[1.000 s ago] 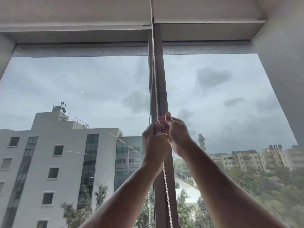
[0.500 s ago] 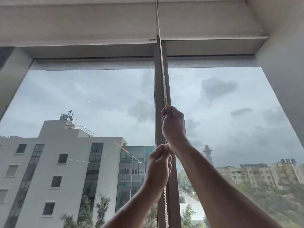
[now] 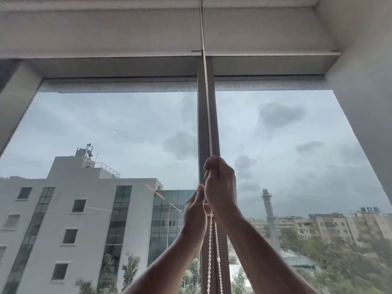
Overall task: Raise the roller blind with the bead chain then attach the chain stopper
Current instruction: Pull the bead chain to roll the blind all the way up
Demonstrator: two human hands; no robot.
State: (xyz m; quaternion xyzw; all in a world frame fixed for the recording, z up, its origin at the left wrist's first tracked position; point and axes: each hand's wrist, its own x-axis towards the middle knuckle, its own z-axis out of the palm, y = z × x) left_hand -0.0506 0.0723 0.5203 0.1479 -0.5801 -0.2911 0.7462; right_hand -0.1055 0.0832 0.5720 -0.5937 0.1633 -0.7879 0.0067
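A white bead chain hangs from the top of the window down in front of the dark centre mullion. My right hand grips the chain with curled fingers, above my left. Just below and to its left, my left hand holds the chain too, thumb up. Two strands of the chain drop from under the hands to the bottom edge. The grey roller blind's bottom edge sits high up, right under the pelmet. No chain stopper is visible.
A white pelmet box spans the top. White wall reveals close in on the left and right. Window glass shows sky, a white building and trees outside.
The view has tilted upward. My right hand stays high on the chain while my left hand has come up from lower down to just beneath it. The blind's edge stays near the top.
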